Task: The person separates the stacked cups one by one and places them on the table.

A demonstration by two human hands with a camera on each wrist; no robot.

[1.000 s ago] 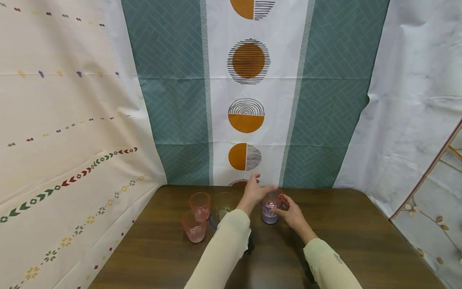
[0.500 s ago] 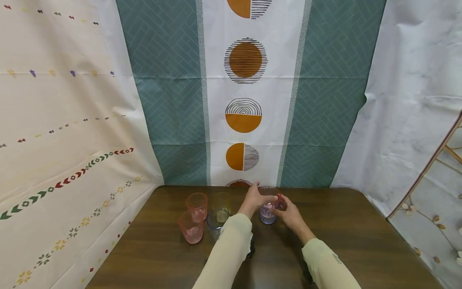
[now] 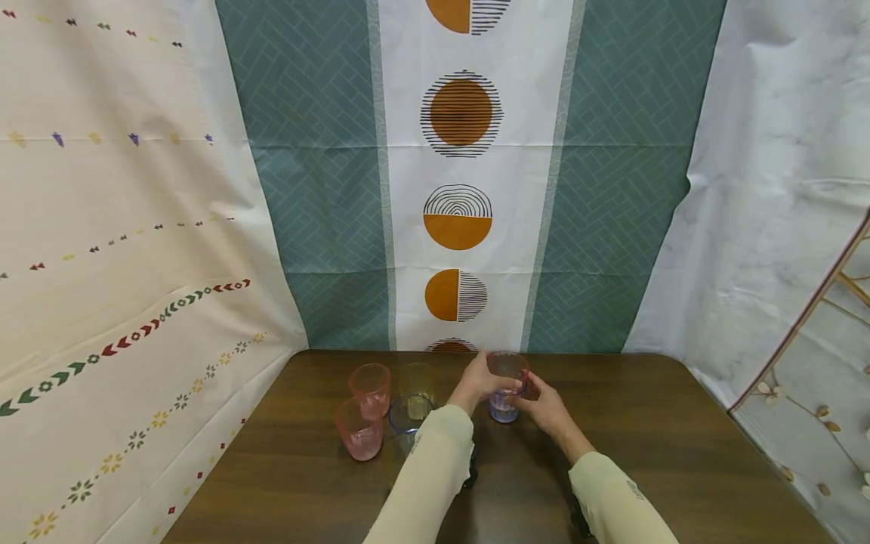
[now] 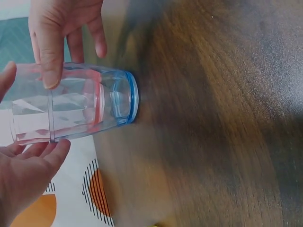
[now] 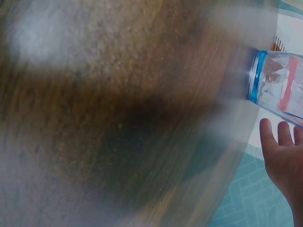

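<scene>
A clear pink-tinted cup (image 3: 508,364) sits nested inside a clear blue-tinted cup (image 3: 503,414), and the pair stands upright on the wooden table. My left hand (image 3: 476,384) grips the pink cup near its rim, thumb on the near side. From the right, my right hand (image 3: 549,408) holds the stack around the blue cup's upper part. The left wrist view shows the right thumb pressed along the cup wall near the blue rim, with the left fingers (image 4: 59,153) against the opposite side. In the right wrist view, the blue base (image 5: 258,78) meets the tabletop.
Left of the hands stand two pink cups (image 3: 360,432), a yellow cup (image 3: 418,378) and another blue cup (image 3: 411,408), partly hidden by the left sleeve (image 3: 435,461). The table (image 3: 666,438) ends at a patterned cloth backdrop (image 3: 340,227).
My left hand has come down, its raised fingers now curled around the pink cup's rim. The right hand keeps its hold. The view has shifted slightly.
</scene>
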